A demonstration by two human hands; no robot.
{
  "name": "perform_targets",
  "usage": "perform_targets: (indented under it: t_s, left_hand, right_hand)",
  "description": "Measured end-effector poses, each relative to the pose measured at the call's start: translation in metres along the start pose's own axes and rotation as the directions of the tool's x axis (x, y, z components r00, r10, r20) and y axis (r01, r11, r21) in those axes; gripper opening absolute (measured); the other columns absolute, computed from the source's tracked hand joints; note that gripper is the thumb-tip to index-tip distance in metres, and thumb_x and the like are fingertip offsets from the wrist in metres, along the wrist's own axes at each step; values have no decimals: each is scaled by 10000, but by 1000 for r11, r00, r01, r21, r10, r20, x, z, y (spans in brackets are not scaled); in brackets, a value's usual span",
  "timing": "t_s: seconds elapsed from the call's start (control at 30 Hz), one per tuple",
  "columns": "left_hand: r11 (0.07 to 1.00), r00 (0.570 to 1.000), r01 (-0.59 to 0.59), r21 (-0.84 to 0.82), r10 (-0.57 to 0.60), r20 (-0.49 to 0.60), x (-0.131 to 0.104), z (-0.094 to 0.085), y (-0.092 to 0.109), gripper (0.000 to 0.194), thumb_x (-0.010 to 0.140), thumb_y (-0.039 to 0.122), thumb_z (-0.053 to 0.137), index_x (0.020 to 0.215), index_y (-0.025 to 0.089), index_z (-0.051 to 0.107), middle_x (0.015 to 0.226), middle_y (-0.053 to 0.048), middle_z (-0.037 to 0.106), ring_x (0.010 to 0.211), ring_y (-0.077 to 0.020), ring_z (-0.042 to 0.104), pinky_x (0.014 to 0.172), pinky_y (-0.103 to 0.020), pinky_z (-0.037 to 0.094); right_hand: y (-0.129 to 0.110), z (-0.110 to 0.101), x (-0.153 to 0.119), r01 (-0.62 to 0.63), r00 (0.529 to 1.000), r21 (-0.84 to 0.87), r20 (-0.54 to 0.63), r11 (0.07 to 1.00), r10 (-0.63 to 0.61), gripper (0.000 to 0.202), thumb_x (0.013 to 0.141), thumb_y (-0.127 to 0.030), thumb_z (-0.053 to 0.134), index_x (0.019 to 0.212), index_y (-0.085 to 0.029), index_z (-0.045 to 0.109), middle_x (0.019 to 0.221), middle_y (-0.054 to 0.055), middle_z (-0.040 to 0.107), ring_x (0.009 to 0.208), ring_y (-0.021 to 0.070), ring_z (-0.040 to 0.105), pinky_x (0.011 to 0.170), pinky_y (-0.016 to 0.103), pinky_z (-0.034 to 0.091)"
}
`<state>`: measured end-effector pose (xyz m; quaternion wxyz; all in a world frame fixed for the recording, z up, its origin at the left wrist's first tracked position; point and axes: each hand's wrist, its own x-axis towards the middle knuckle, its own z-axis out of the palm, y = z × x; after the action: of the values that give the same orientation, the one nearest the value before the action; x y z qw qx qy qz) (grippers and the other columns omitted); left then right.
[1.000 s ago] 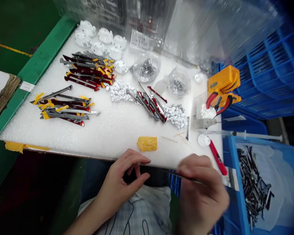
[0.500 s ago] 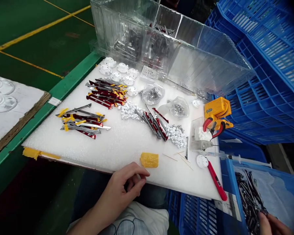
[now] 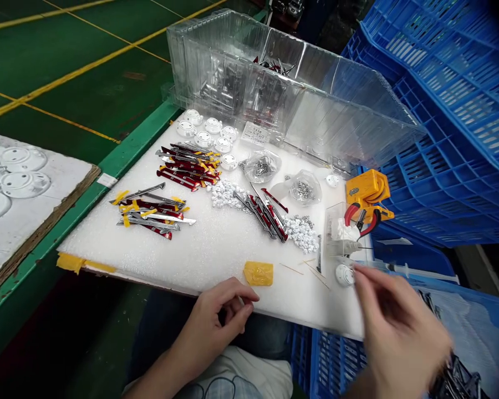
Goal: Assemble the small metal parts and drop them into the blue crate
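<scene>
My left hand (image 3: 216,318) rests by the front edge of the white foam board (image 3: 216,249), fingers loosely curled, thumb and index tips slightly apart, with nothing visible between them. Just beyond it lies a small yellow tape-covered block (image 3: 258,274). My right hand (image 3: 399,321), slightly blurred, hovers over the board's right corner with thumb and index pinched together. What it holds, if anything, is too small to make out. Its fingertips are beside a white round disc (image 3: 344,275). The red-handled cutter seen earlier there is hidden behind this hand.
Piles of dark red and silver strips (image 3: 187,166), white disc parts (image 3: 213,126) and small white pieces (image 3: 303,233) cover the board. A clear divided tray (image 3: 316,100) stands behind. On the right are a yellow tape dispenser (image 3: 368,191), pliers (image 3: 363,219) and blue crates (image 3: 441,138).
My right hand has come up and left from the bag of dark parts to the board's right corner, fingers pinched. The left hand keeps its pose; the view has shifted slightly.
</scene>
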<state>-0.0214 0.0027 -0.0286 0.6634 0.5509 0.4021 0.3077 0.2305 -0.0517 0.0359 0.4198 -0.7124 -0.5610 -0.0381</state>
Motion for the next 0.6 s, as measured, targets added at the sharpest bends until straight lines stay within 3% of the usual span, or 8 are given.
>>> perform_targets:
  t_s: [0.1,0.17,0.23,0.47,0.6]
  left_hand:
    - [1000,1000,5,-22,-5,1,-1,-3,-2,145,967,308,676,932,198,763,702,7,674,566,-145,676,583,-239,510]
    - [999,1000,4,-38,-4,3,-2,-3,-3,150,974,310,669,937,195,759,699,7,669,573,-148,683,597,-245,509]
    - [998,1000,-4,-55,4,4,-2,-4,-4,142,976,299,665,935,192,751,703,9,660,571,-145,680,599,-245,502]
    - [992,998,-45,-116,48,31,-2,-3,-8,125,971,243,630,941,179,734,738,11,646,577,-128,681,601,-227,503]
    - [992,998,-64,-105,67,23,-1,-3,-10,137,976,239,621,952,176,741,756,3,653,589,-128,688,611,-225,513]
  right_hand:
    - [-23,57,53,184,962,-62,216,981,-167,160,1018,-310,703,917,-220,789,718,-4,665,575,136,540,584,297,420]
    - [-25,84,79,162,922,-237,381,958,-62,141,1020,-267,676,957,-214,790,795,9,701,640,144,581,643,297,416]
    - [-22,100,95,158,899,-310,438,938,-7,124,1009,-247,685,961,-217,796,846,21,726,676,157,603,640,303,364]
    - [-14,123,108,177,857,-429,510,886,76,115,965,-271,712,910,-238,807,911,43,729,732,185,598,617,317,260]
    - [-14,119,108,182,862,-445,502,877,75,121,952,-244,705,885,-237,804,922,45,720,741,188,597,613,324,271]
